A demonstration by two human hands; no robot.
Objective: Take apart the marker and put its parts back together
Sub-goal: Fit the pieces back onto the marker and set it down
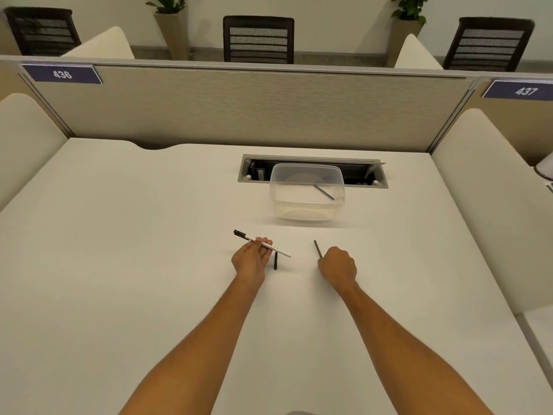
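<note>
Table (119, 265): white, carries everything.
Clear tub (306, 194), far centre, open top: holds one thin dark rod (323, 192) lying slanted; nothing else visible inside.
Left hand (250, 259): grip clamped on marker barrel (263, 244), white, dark end pointing far-left, open end toward right hand.
Right hand (337, 266): grip closed on thin dark stick (317, 249), likely ink core.
Small dark piece (275, 260), likely cap, on table just beside left hand.
Step, judged: reinsert core. Line stick up with barrel's open end, bring hands together, feed straight, no bending.
</note>
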